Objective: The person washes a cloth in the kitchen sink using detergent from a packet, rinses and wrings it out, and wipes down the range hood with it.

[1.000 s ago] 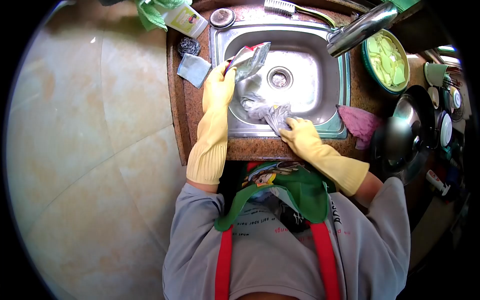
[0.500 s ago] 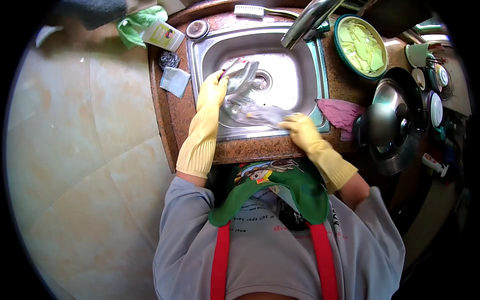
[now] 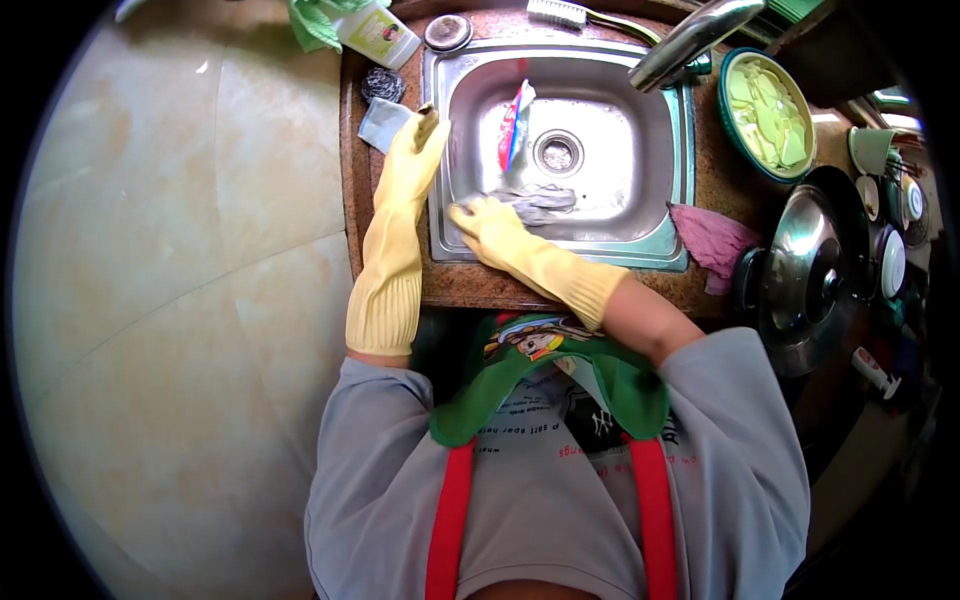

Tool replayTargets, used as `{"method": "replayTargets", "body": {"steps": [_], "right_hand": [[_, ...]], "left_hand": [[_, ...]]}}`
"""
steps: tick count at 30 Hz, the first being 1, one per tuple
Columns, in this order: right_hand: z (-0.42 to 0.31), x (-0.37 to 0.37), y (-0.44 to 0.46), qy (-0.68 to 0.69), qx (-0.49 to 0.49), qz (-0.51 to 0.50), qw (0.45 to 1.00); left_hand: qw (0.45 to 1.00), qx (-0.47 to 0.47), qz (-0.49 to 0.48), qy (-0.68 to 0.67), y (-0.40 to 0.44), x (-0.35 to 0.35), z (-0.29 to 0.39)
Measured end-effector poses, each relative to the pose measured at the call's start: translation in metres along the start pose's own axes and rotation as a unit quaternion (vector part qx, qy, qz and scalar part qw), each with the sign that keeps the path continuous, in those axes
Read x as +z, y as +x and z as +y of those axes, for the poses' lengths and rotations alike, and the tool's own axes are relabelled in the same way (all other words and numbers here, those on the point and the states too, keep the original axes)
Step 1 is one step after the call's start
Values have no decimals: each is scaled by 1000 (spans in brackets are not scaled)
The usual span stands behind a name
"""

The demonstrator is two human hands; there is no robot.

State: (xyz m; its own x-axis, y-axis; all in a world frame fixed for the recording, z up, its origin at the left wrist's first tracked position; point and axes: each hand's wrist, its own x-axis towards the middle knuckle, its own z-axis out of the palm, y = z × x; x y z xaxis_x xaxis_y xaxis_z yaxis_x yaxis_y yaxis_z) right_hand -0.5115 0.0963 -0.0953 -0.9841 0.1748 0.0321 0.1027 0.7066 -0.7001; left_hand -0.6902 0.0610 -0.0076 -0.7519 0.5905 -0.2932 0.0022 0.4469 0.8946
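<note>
Both my hands wear long yellow rubber gloves. My right hand [image 3: 487,225] reaches into the near left part of the steel sink [image 3: 620,235], closed on one end of a wet grey cloth [image 3: 545,203]. The cloth's other end trails across the basin floor towards the right. My left hand [image 3: 415,140] is over the sink's left rim, holding nothing, with its fingers apart and a dark patch near the tips. Beside it on the counter lies a light blue cloth [image 3: 383,124]. A red, white and blue plastic packet [image 3: 515,128] stands in the basin, left of the drain [image 3: 558,152].
A steel scourer [image 3: 383,86], a bottle [image 3: 380,35] and a green cloth [image 3: 315,25] lie at the left. The faucet [image 3: 690,45] overhangs the back right. Rightward are a bowl of pale slices [image 3: 768,115], a pink cloth [image 3: 712,240] and a lidded pan [image 3: 805,280].
My left hand has let go of the packet and moved onto the left rim. My right hand has moved left across the sink with the grey cloth. The view has shifted slightly.
</note>
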Motion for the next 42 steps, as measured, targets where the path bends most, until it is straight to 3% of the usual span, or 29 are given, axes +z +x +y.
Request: {"method": "replayTargets", "body": {"steps": [2,4,5,7,9,11,12,13,15,16,18,19,20,22,23,25,26,28,29,32,35,37,39,40,41,42], "right_hand": [[-9,0,11,7,-9,12,1000],[-5,5,-2,-12,14,-37,999],[-2,-7,-19,-58,9,-130,990],[14,-20,-48,-117,-45,-85,988],[25,-32,-36,-73,-47,-173,981],[9,-29,-6,232,75,-55,968],[-7,-38,14,229,115,-13,967],[-44,-76,33,273,247,-44,929],[-28,0,31,274,159,52,947],[-20,31,24,194,53,146,969],[-34,45,24,261,111,73,956],[-39,34,7,59,98,3,993],[-45,19,-1,58,97,3,994],[-49,0,-8,-75,134,-185,971],[-40,10,-5,-76,131,-186,971],[-13,41,6,78,161,-109,978],[-29,20,28,4,84,-57,995],[-22,19,72,159,247,79,953],[-28,2,86,191,289,81,934],[-35,7,69,21,199,53,978],[-40,15,19,-68,121,-100,985],[-49,5,-7,-68,81,-114,988],[-55,-19,-11,-41,144,-170,974],[-50,-16,-9,-42,143,-169,974],[-40,-10,-7,-45,105,-171,979],[-32,-8,-4,-49,69,-173,981]], "left_hand": [[1000,-5,13,-16,-18,-12,1],[998,-18,39,-39,-34,-25,-5],[996,-40,50,-54,-45,-29,-2],[994,-71,68,-55,-60,-33,-5],[992,-72,82,-65,-71,-33,-22],[991,-82,85,-67,-77,-36,-34],[990,-81,91,-71,-81,-37,-29],[990,-83,94,-72,-82,-41,-33],[984,-49,127,-117,-87,-44,-47],[980,-51,146,-126,-85,-45,-51],[981,-65,135,-119,-85,-49,-46],[983,-83,120,-109,-87,-52,-44],[983,-80,124,-107,-88,-52,-40],[984,-83,120,-103,-85,-52,-40],[985,-90,115,-97,-85,-51,-43],[984,-81,108,-116,-80,-49,-56],[984,-83,102,-117,-77,-47,-55],[988,-66,84,-107,-71,-45,-61],[988,-72,85,-107,-73,-44,-61],[941,-67,103,-314,-73,-35,-27],[773,-22,-47,-632,-63,-40,-45],[649,-76,-85,-752,-65,-44,-33],[670,-82,-97,-731,-67,-42,-20],[732,-37,-125,-669,-69,-39,-22],[731,-37,-128,-669,-69,-35,-20],[802,10,-148,-578,-69,-31,-19]]}}
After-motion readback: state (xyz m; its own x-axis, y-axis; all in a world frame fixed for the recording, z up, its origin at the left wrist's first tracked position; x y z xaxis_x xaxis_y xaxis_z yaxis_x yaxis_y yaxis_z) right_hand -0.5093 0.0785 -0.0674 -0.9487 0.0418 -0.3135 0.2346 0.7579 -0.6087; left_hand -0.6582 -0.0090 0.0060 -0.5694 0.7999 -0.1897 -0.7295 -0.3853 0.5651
